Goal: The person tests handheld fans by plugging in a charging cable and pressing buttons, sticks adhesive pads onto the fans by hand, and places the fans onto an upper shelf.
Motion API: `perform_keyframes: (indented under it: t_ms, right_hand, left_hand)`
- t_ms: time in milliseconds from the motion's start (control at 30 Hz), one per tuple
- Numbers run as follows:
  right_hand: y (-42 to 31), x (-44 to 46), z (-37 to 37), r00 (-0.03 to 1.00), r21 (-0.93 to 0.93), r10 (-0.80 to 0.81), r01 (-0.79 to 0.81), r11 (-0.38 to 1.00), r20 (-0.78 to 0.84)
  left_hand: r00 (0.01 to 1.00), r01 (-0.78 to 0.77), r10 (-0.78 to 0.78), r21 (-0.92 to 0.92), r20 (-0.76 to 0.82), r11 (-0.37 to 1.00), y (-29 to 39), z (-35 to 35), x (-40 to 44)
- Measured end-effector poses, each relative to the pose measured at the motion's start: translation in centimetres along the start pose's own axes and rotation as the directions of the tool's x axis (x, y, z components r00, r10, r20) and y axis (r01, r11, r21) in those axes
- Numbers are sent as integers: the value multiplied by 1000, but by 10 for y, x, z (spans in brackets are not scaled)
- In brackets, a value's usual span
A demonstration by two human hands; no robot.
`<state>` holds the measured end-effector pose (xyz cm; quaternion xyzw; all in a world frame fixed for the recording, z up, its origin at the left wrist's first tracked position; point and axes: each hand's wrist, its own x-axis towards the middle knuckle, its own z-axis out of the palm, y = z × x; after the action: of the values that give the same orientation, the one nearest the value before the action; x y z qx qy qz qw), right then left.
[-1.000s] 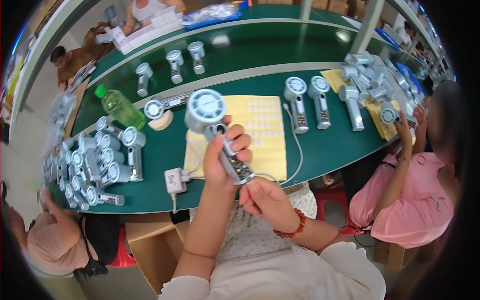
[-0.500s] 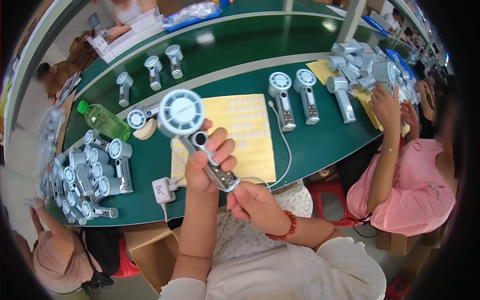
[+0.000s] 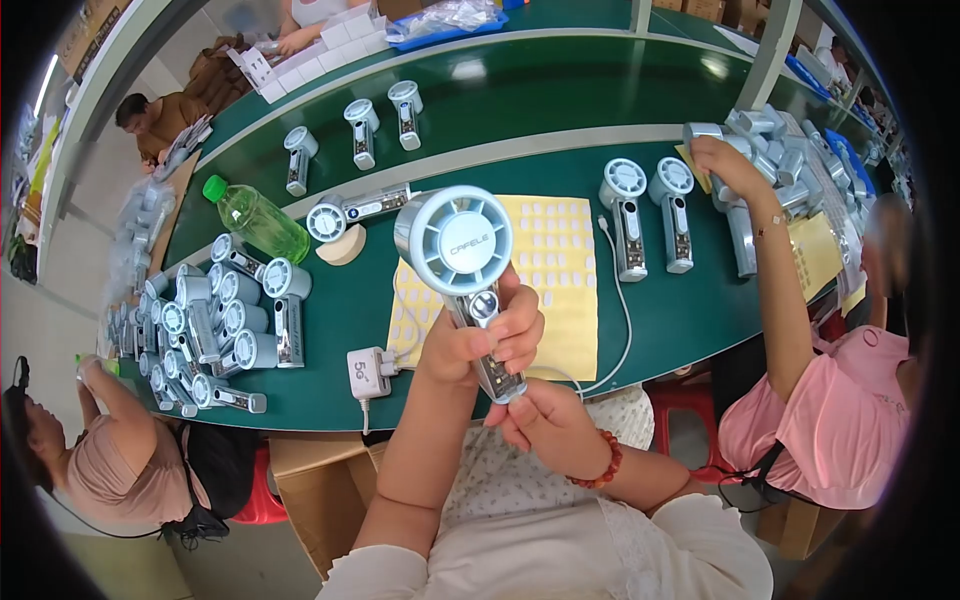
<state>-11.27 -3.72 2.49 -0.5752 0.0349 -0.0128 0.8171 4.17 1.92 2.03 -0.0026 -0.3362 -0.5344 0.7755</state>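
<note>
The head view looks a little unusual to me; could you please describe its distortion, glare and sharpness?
Head view: fisheye distortion bows the green table, with black corners; head view: glare spots the rear green surface; head view: the held fan is sharp enough to read CAFELE.

A hand can pass over the green tabletop between the pile and the yellow sheet, but the charger sits at the near end. The fan in the left hand is in the way over the sheet. There is room in front of two more fans, beside a cord. A co-worker's arm blocks the right side.
</note>
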Motion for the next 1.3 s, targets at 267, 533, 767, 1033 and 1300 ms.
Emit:
perform_keyframes:
  t_ms: [267,533,767,1033,1300]
  right_hand:
    - [-18,32,-24,953,-327,-148,57,943,-263]
    - [-48,59,-58,836,-634,-410,99,767,-365]
    - [-51,13,-105,688,-797,-516,-153,585,-510]
    - [-27,31,-139,671,-840,-507,-461,285,-540]
    - [-36,33,-158,688,-529,-282,-174,831,-669]
  left_hand:
    - [768,279,383,806,-514,522,0,26,25]
    - [731,409,379,808,-568,424,9,-10,115]
    - [585,531,674,841,-451,102,134,-145,184]
    - [540,809,688,524,-485,-266,194,-280,168]
    - [638,711,761,470,-118,-523,158,-238,167]
